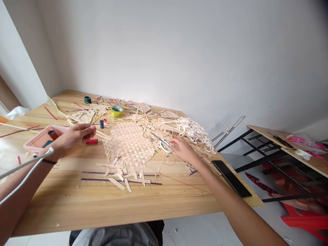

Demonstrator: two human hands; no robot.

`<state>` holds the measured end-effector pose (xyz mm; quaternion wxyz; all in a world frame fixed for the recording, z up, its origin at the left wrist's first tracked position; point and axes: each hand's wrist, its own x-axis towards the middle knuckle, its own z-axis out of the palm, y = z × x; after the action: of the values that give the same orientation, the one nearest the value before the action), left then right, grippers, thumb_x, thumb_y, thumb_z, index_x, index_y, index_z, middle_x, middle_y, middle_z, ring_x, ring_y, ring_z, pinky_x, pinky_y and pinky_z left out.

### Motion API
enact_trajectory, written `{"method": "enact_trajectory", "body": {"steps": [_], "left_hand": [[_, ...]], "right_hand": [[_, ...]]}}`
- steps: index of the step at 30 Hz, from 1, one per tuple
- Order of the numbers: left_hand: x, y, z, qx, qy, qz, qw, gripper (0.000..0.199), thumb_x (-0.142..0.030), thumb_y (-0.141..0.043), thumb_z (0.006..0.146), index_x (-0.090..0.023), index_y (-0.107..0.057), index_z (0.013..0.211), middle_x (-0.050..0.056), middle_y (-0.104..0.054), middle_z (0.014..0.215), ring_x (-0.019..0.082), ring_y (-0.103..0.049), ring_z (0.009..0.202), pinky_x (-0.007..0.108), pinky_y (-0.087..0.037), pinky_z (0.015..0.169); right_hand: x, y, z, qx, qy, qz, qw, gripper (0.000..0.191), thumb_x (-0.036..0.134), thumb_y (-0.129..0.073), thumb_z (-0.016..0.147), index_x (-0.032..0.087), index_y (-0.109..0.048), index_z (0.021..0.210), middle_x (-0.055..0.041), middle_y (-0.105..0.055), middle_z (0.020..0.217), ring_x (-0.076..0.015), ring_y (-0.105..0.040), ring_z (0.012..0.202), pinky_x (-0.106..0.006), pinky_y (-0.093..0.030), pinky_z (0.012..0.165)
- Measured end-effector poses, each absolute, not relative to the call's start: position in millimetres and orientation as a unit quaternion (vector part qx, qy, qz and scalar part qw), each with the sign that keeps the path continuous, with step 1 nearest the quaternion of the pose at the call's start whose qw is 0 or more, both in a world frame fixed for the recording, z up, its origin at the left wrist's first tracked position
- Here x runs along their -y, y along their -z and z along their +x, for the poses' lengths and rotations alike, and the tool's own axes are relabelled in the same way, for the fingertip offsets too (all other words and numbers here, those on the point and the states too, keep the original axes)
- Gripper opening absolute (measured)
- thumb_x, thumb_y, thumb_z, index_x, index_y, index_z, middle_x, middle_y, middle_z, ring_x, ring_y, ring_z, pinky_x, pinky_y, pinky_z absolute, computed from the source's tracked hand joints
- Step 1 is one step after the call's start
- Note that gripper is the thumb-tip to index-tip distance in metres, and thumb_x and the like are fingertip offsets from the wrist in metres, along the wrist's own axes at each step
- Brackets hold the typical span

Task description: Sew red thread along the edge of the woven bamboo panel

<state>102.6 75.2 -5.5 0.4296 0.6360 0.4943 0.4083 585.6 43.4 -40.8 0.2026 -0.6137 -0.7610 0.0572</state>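
On the wooden table [64, 205], a pale woven mat [133, 141] was laid flat between the hands. White-handled scissors [161, 140] were held beside its right edge, the fingers of the right hand [182, 148] closed on the handle; the fingertips of the left hand [78, 134] were pressed together near a red spool [91, 141], though whether anything thin was pinched could not be told.
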Motion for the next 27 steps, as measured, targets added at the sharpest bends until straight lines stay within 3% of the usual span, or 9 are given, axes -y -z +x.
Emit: {"method": "enact_trajectory", "body": {"steps": [7,12,16,22,25,27], "left_hand": [[-75.2,6.2,99.7,-0.482,-0.409,0.663,0.402,0.042,-0.059,-0.075,0.077,-0.017,-0.073,0.078,-0.002,-0.044,0.053,0.013,-0.039,0.051,0.025,-0.032,0.05],[-80.6,17.9,97.0,-0.478,-0.432,0.646,0.411,0.044,-0.06,-0.075,0.08,-0.016,-0.074,0.081,-0.003,-0.045,0.053,0.012,-0.039,0.051,0.025,-0.03,0.051],[-81.4,20.2,97.5,-0.478,-0.429,0.647,0.411,0.048,-0.063,-0.072,0.081,-0.015,-0.075,0.082,-0.004,-0.043,0.053,0.012,-0.036,0.05,0.026,-0.026,0.05],[-79.2,19.0,99.2,-0.478,-0.442,0.643,0.404,0.044,-0.06,-0.075,0.08,-0.016,-0.075,0.08,-0.002,-0.049,0.056,0.012,-0.04,0.053,0.026,-0.029,0.052],[-77.9,18.5,99.9,-0.48,-0.444,0.646,0.393,0.042,-0.058,-0.074,0.082,-0.017,-0.073,0.076,-0.002,-0.048,0.056,0.012,-0.042,0.052,0.026,-0.03,0.052],[-77.3,17.8,100.5,-0.478,-0.445,0.648,0.391,0.042,-0.058,-0.074,0.082,-0.017,-0.073,0.076,-0.002,-0.047,0.054,0.013,-0.042,0.052,0.027,-0.031,0.053]], "right_hand": [[-69.1,66.5,576.7,0.733,-0.078,-0.651,0.179,0.023,0.023,-0.067,0.085,0.016,-0.068,0.107,-0.0136,-0.07,0.111,-0.0261,-0.066,0.106,-0.038,-0.051,0.096],[-77.6,67.1,585.3,0.704,-0.103,-0.678,0.188,0.026,0.022,-0.07,0.082,0.017,-0.064,0.107,-0.0122,-0.072,0.098,-0.0249,-0.069,0.089,-0.036,-0.054,0.083],[-81.2,56.9,593.5,0.69,-0.104,-0.676,0.236,0.029,0.031,-0.068,0.084,0.019,-0.055,0.107,-0.0134,-0.068,0.106,-0.0242,-0.069,0.093,-0.036,-0.057,0.083],[-50.8,8.2,567.1,0.686,-0.23,-0.563,0.399,0.057,0.054,-0.074,0.079,0.023,-0.048,0.12,-0.011,-0.063,0.111,-0.0236,-0.068,0.092,-0.037,-0.059,0.079],[-8.7,-18.3,516.8,0.753,-0.27,-0.504,0.326,0.048,0.042,-0.076,0.083,0.024,-0.052,0.121,-0.0098,-0.065,0.112,-0.0252,-0.066,0.099,-0.042,-0.058,0.089],[20.4,-26.3,476.3,0.793,-0.258,-0.487,0.259,0.041,0.035,-0.074,0.085,0.025,-0.055,0.12,-0.0079,-0.066,0.109,-0.0243,-0.065,0.096,-0.042,-0.057,0.087]]}}
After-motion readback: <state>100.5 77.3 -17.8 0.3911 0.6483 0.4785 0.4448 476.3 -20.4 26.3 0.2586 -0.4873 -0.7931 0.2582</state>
